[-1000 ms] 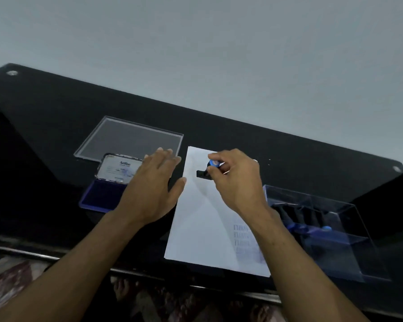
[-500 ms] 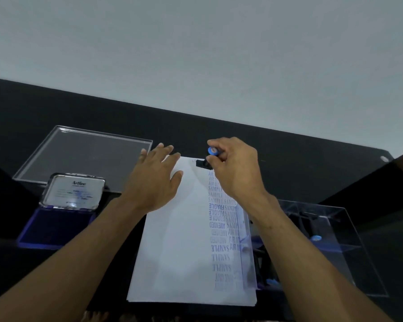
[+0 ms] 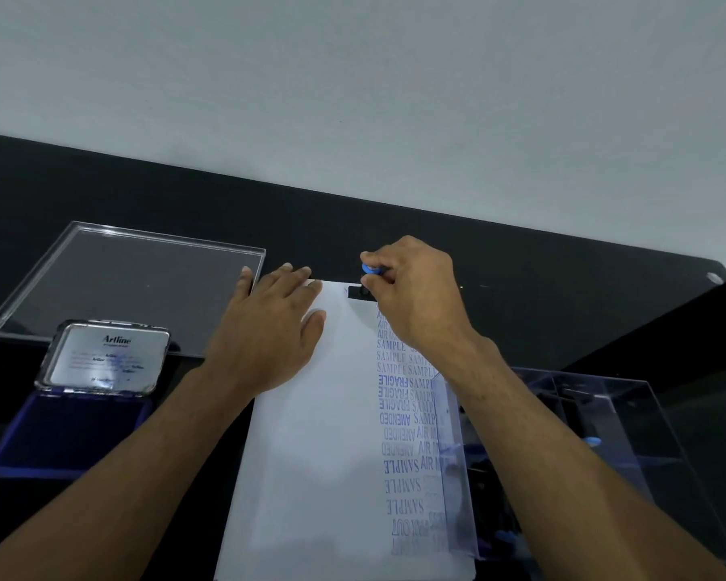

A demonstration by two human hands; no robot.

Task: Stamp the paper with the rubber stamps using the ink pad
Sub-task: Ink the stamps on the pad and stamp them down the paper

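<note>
Two hands: left [image 3: 269,341] fingers spread on paper [image 3: 323,454], right [image 3: 416,295] fingers pinching stamp [image 3: 363,289].

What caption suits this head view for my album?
Right hand presses a stamp at the paper's far edge; left hand steadies it.

The right hand [image 3: 416,299] covers most of the stamp [image 3: 359,292]; only its blue knob and one black corner show, so its face is hidden. The right forearm hides the far prints on the paper [image 3: 311,454], and the picture's lower edge cuts the sheet. Inside the clear box [image 3: 629,450] the stamps are dark and blurred. Small text on the pad lid [image 3: 103,358] is unreadable.
</note>
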